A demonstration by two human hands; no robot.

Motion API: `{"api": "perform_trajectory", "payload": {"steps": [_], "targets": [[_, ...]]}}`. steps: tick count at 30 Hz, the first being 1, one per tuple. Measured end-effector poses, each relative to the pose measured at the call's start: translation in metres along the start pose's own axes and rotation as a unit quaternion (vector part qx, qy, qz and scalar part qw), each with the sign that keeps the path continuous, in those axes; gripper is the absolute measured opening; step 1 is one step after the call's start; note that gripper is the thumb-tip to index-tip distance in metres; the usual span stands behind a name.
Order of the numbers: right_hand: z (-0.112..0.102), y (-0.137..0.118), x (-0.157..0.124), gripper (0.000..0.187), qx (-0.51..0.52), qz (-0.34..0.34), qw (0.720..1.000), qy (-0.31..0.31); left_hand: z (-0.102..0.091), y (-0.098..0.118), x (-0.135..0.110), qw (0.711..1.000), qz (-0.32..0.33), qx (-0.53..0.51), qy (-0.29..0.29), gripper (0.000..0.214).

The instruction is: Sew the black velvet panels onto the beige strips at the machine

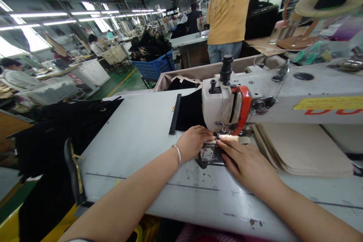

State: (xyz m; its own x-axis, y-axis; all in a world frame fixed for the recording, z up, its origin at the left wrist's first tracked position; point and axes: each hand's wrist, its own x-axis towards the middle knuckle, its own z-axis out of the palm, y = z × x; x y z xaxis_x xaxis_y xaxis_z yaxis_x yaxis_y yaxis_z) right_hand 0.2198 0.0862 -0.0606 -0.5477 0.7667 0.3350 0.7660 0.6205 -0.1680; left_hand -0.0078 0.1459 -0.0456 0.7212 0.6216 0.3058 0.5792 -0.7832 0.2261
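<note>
We rested our left hand (194, 143) and right hand (244, 159) by a pale strip (229, 138) under the sewing machine (217, 100), fingertips close together; we could not tell whether either pinched it. Black cloth (188, 111) lay beyond, on the desk (136, 121).

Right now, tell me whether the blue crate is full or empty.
Full: dark pieces are heaped above the rim of the blue crate.

Passage over tabletop (136, 128) leftward — sewing machine head (214, 109) blocks ahead, beige stack (306, 147) blocks right.
</note>
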Motion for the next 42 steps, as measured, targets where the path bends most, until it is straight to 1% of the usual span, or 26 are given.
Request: {"api": "perform_trajectory", "payload": {"steps": [6,9,12,14,16,18,21,24,27,29,31,33,35,37,38,39,40,42], "targets": [[0.004,0.002,-0.001,0.042,-0.003,0.004,1.0,0.006,0.003,-0.001,0.005,1.0,-0.018,0.009,0.003,0.03],[0.006,0.003,-0.002,0.045,-0.011,0.021,1.0,0.018,0.003,-0.008,0.006,1.0,-0.016,0.021,-0.003,0.031],[0.008,0.006,-0.003,0.047,-0.015,0.035,0.999,0.03,-0.006,-0.024,0.002,0.997,-0.051,0.051,-0.005,0.03],[0.01,0.007,-0.002,0.046,-0.013,0.029,0.999,0.03,-0.017,-0.035,-0.005,0.994,-0.082,0.067,0.003,0.027],[0.011,0.008,-0.001,0.045,-0.017,0.02,0.999,0.025,-0.027,-0.041,-0.012,0.993,-0.096,0.075,0.004,0.023],[0.012,0.009,-0.001,0.043,-0.025,0.015,0.999,0.02,-0.034,-0.04,-0.018,0.992,-0.1,0.079,-0.008,0.027],[0.013,0.01,-0.002,0.043,-0.036,0.009,0.999,0.017,-0.034,-0.034,-0.021,0.989,-0.108,0.091,-0.038,0.029],[0.015,0.012,-0.004,0.044,-0.05,0.006,0.999,0.02,-0.025,-0.037,-0.014,0.981,-0.161,0.094,-0.058,0.024],[0.019,0.014,-0.003,0.043,-0.06,0.006,0.998,0.027,-0.019,-0.057,0.0,0.969,-0.227,0.093,-0.037,0.026],[0.021,0.014,-0.001,0.041,-0.059,0.004,0.998,0.03,-0.018,-0.071,0.009,0.96,-0.266,0.09,-0.013,0.038],[0.022,0.012,-0.001,0.04,-0.049,-0.005,0.998,0.036,-0.018,-0.075,0.012,0.953,-0.294,0.074,-0.001,0.053],[0.016,0.01,-0.006,0.037,-0.035,-0.016,0.998,0.049,-0.018,-0.067,0.006,0.953,-0.298,0.049,-0.006,0.057],[0.003,0.012,-0.017,0.035,-0.019,-0.033,0.997,0.069,-0.019,-0.048,-0.011,0.959,-0.281,0.021,-0.02,0.056],[-0.015,0.021,-0.033,0.034,-0.011,-0.032,0.995,0.098,-0.021,-0.025,-0.034,0.966,-0.255,-0.025,-0.025,0.054],[-0.024,0.029,-0.042,0.036,-0.017,-0.017,0.994,0.11,-0.023,-0.014,-0.045,0.968,-0.242,-0.058,-0.021,0.052],[-0.032,0.037,-0.049,0.039,-0.032,0.015,0.992,0.119,-0.025,-0.005,-0.055,0.968,-0.232,-0.089,-0.016,0.05],[-0.038,0.046,-0.056,0.046,-0.055,0.056,0.99,0.117,-0.027,0.002,-0.063,0.967,-0.227,-0.117,-0.01,0.048],[-0.045,0.062,-0.065,0.067,-0.101,0.12,0.983,0.1,-0.031,0.011,-0.071,0.962,-0.231,-0.148,0.0,0.043]]}}
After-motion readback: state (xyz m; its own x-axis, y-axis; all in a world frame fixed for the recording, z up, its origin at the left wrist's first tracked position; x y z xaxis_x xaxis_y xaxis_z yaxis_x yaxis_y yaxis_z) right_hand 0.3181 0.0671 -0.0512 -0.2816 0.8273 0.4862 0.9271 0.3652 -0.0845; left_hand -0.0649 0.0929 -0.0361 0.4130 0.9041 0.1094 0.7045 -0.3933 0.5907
